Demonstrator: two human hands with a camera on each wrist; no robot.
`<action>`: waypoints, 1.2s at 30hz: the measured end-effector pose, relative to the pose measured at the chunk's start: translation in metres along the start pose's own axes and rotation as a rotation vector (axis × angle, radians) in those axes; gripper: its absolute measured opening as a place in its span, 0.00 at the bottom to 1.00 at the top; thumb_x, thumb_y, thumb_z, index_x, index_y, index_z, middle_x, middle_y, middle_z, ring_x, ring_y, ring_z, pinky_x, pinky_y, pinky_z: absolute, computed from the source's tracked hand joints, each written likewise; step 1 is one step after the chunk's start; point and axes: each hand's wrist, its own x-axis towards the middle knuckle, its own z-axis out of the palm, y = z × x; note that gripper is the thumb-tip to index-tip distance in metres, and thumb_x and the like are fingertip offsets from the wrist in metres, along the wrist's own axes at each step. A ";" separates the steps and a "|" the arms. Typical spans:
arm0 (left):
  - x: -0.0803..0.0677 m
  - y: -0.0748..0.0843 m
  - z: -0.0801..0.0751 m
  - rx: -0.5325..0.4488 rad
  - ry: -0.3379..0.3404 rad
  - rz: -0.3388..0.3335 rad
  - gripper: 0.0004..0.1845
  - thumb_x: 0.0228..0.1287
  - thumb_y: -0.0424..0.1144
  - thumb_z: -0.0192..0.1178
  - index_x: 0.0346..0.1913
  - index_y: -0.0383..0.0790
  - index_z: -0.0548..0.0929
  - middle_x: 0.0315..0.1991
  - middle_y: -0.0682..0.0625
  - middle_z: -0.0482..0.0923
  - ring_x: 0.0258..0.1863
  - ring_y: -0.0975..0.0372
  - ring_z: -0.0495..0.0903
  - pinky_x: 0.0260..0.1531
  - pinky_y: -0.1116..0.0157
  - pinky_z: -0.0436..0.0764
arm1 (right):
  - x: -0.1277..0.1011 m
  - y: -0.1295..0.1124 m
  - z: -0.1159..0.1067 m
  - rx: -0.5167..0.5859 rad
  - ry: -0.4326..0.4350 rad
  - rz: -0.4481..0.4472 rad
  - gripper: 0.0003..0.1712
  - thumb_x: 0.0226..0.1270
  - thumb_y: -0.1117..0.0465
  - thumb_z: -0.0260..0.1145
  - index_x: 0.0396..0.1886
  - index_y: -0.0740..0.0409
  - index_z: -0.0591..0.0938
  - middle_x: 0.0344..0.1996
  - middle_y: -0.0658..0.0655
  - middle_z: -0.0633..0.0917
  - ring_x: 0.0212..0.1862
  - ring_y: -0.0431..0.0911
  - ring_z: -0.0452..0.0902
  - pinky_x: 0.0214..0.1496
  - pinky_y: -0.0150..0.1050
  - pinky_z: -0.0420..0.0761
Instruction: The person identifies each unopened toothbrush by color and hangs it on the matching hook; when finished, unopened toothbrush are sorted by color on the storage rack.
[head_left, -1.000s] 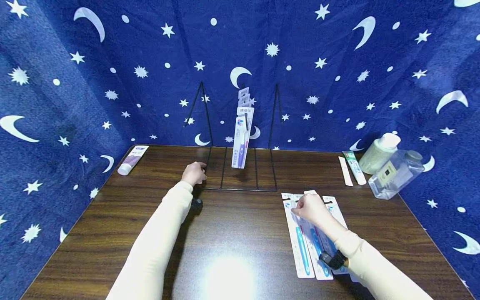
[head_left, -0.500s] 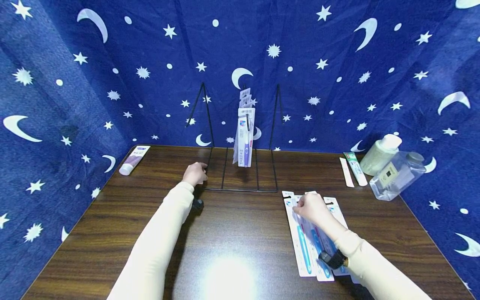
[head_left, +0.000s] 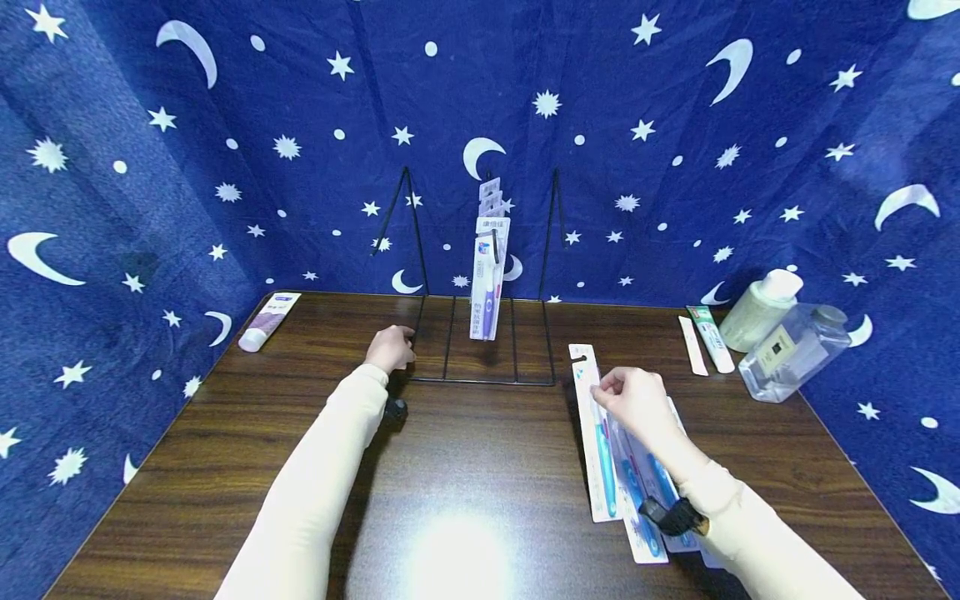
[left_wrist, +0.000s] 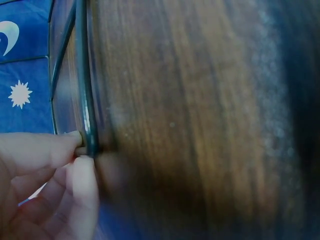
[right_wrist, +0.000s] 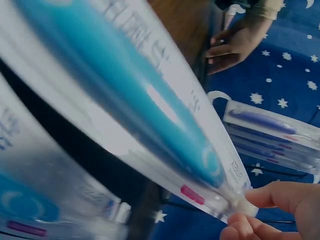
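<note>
My right hand (head_left: pixel 636 402) pinches a packaged blue toothbrush (head_left: pixel 602 450) between thumb and fingers near the brush-head end, its top raised off the others. In the right wrist view this toothbrush pack (right_wrist: pixel 145 95) fills much of the frame. More blue toothbrush packs (head_left: pixel 645 542) lie on the table beneath the hand and wrist. My left hand (head_left: pixel 390 348) pinches the front left corner of a black wire rack (head_left: pixel 480 381); thumb and finger meet at the wire (left_wrist: pixel 87 110) in the left wrist view. Several purple toothbrush packs (head_left: pixel 486 279) hang in a row from the rack's middle hook.
A purple-and-white tube (head_left: pixel 268 322) lies at the back left of the wooden table (head_left: pixel 262 433). At the back right are a white strip (head_left: pixel 692 345), a green-and-white tube (head_left: pixel 710 337), a pale green bottle (head_left: pixel 757 310) and a clear bottle (head_left: pixel 791 350). A star-patterned blue cloth (head_left: pixel 630 100) stands behind.
My right hand has lifted the leftmost blue toothbrush pack and moved it slightly away from me, off the others. The hanging purple packs have swung a little. My left hand stays at the rack corner.
</note>
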 end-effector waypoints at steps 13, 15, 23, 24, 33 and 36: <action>-0.003 0.001 -0.003 -0.005 -0.014 -0.017 0.28 0.48 0.29 0.59 0.58 0.33 0.77 0.38 0.45 0.83 0.39 0.52 0.83 0.48 0.58 0.80 | 0.004 -0.028 -0.018 0.109 0.314 -0.161 0.03 0.50 0.65 0.70 0.22 0.61 0.84 0.15 0.51 0.81 0.20 0.39 0.72 0.23 0.26 0.70; -0.003 0.002 -0.003 -0.010 -0.014 -0.016 0.28 0.49 0.28 0.59 0.58 0.33 0.77 0.38 0.45 0.84 0.36 0.52 0.85 0.48 0.59 0.80 | 0.006 -0.032 -0.020 0.143 0.347 -0.169 0.03 0.50 0.66 0.70 0.22 0.61 0.84 0.15 0.51 0.81 0.20 0.38 0.72 0.24 0.21 0.68; -0.001 0.001 -0.001 -0.017 -0.006 -0.013 0.28 0.48 0.28 0.58 0.58 0.33 0.77 0.36 0.46 0.83 0.28 0.57 0.84 0.43 0.60 0.81 | 0.021 -0.049 -0.028 0.229 0.436 -0.170 0.05 0.51 0.64 0.71 0.24 0.62 0.84 0.18 0.53 0.83 0.21 0.27 0.70 0.25 0.15 0.67; 0.000 0.000 0.000 -0.015 -0.003 -0.011 0.28 0.47 0.28 0.58 0.58 0.33 0.77 0.36 0.46 0.83 0.28 0.57 0.83 0.43 0.60 0.81 | 0.024 -0.052 -0.029 0.243 0.451 -0.171 0.06 0.51 0.63 0.71 0.25 0.62 0.85 0.18 0.54 0.83 0.21 0.25 0.69 0.25 0.15 0.67; 0.003 -0.003 0.003 -0.016 0.000 0.000 0.28 0.47 0.28 0.58 0.57 0.33 0.78 0.34 0.47 0.83 0.33 0.54 0.83 0.44 0.59 0.80 | 0.041 -0.071 -0.031 0.304 0.516 -0.208 0.07 0.52 0.62 0.71 0.26 0.63 0.85 0.18 0.55 0.84 0.22 0.22 0.68 0.26 0.15 0.68; 0.002 -0.002 0.002 -0.015 0.002 0.001 0.28 0.47 0.28 0.58 0.57 0.32 0.78 0.33 0.47 0.82 0.33 0.55 0.83 0.44 0.59 0.80 | 0.048 -0.076 -0.030 0.296 0.519 -0.230 0.07 0.53 0.61 0.70 0.26 0.63 0.85 0.19 0.55 0.84 0.23 0.24 0.68 0.26 0.16 0.69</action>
